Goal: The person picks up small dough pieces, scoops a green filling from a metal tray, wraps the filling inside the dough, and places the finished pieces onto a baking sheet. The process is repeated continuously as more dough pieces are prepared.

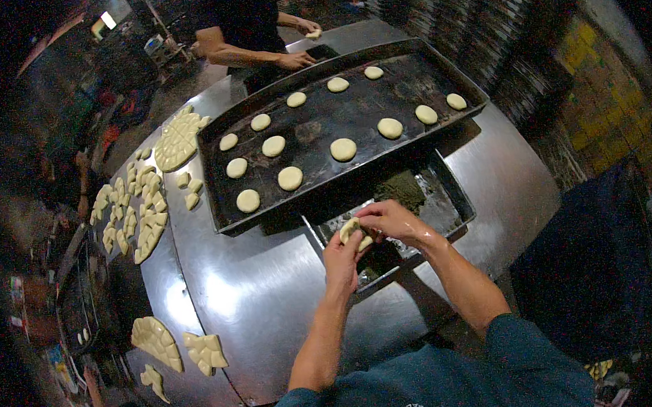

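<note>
My left hand (343,258) holds a piece of pale dough (350,230), its thumb pressed onto the inner side. Against the upper edge of the same dough are the fingers of my right hand (388,220). Both hands are over a small metal tray (460,206) holding a dark greenish filling (401,191), heaped at its far side. Just beyond stands a large dark baking tray (310,129) with several round flattened dough pieces, among them one dough round (343,150) near its front edge. Whether filling lies inside the held dough is hard to tell.
On the steel table (242,298) at left lie cut dough pieces (150,214), a scored dough slab (179,138) and more dough (155,342) near the front. Across the table, another person's hand (296,60) is by the large tray. Stacked trays (477,21) stand at the back right.
</note>
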`<state>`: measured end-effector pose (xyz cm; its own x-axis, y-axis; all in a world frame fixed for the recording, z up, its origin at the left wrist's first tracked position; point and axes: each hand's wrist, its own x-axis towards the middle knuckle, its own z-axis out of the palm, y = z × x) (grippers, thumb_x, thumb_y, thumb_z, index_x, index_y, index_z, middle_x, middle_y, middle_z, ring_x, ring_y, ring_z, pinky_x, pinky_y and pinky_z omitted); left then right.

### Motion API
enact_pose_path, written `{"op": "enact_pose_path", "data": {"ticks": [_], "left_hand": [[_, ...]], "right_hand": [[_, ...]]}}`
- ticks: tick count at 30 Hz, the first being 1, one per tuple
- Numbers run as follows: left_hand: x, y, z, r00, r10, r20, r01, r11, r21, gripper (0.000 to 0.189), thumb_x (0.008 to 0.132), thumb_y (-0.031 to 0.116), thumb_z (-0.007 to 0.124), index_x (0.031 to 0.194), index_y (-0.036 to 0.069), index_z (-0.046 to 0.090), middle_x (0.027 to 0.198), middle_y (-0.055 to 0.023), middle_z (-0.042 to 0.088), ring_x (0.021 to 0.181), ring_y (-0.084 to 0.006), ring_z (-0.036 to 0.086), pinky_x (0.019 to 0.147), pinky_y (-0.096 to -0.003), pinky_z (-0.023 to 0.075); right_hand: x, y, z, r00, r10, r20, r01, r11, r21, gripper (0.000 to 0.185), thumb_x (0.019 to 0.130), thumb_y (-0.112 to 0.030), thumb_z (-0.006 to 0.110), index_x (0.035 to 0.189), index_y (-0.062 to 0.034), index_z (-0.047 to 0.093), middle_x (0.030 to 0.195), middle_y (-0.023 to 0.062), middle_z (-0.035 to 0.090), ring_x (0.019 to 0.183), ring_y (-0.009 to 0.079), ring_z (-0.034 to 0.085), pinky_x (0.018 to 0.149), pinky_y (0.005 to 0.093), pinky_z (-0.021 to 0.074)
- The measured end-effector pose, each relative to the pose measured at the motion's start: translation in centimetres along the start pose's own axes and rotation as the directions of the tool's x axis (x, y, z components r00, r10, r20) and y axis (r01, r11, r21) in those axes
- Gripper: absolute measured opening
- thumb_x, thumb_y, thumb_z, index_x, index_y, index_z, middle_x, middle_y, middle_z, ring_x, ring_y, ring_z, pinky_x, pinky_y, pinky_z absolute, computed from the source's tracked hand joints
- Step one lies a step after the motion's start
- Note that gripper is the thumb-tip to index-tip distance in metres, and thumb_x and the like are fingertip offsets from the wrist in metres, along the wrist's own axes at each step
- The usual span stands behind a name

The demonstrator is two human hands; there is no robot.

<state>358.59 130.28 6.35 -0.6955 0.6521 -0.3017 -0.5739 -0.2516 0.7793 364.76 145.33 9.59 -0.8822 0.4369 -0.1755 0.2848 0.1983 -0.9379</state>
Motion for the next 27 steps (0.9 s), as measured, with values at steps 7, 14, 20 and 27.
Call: {"op": "enact_pose_path", "data": {"ticks": [7,14,20,27], "left_hand": [[-2.0,2.3,-1.9,0.997,0.053,-0.061,-0.057,0.996,-0.062,0.028,0.092,0.003,0.059,0.120,-0.002,0.057,0.105,-0.0087,0.065,0.091,-0.0160,0.066,0.077,-0.0271,0.0570],[-5.3,4.9,-3.9,0.995,0.091,-0.037,-0.092,0.995,-0.030,0.030,0.094,0.003,0.056,0.123,-0.002,0.057,0.105,-0.0103,0.065,0.087,-0.0170,0.066,0.075,-0.0273,0.0561],[-10.3,7.3,-4.0,0.971,0.234,-0.051,-0.235,0.972,-0.013,0.049,0.096,0.004,0.049,0.143,-0.001,0.036,0.110,-0.0106,0.061,0.094,-0.0176,0.060,0.084,-0.0276,0.0497],[-19.5,13.7,-8.3,0.463,0.867,0.185,-0.632,0.176,0.755,0.026,0.099,0.017,0.049,0.112,0.000,0.064,0.103,-0.0138,0.067,0.096,-0.0217,0.064,0.083,-0.0282,0.0502]], "right_hand": [[-1.6,-2.3,2.4,0.962,-0.183,-0.201,0.170,0.982,-0.082,0.017,0.086,-0.009,0.065,0.099,0.0017,0.068,0.093,0.0081,0.063,0.077,0.0141,0.064,0.069,0.0277,0.0533],[-4.8,-7.1,6.3,0.960,-0.273,-0.058,0.262,0.953,-0.152,0.017,0.083,-0.012,0.066,0.096,-0.0016,0.070,0.088,0.0108,0.067,0.082,0.0224,0.065,0.073,0.0327,0.0521],[-10.6,-11.3,12.0,0.599,-0.788,0.138,0.651,0.380,-0.657,0.028,0.074,0.003,0.061,0.101,-0.0017,0.063,0.102,0.0109,0.063,0.094,0.0320,0.059,0.082,0.0404,0.0515],[-12.7,-18.0,14.3,0.669,-0.676,0.308,0.743,0.622,-0.248,0.015,0.077,-0.005,0.072,0.091,-0.0031,0.066,0.083,0.0101,0.066,0.068,0.0252,0.065,0.059,0.0323,0.0537]]}}
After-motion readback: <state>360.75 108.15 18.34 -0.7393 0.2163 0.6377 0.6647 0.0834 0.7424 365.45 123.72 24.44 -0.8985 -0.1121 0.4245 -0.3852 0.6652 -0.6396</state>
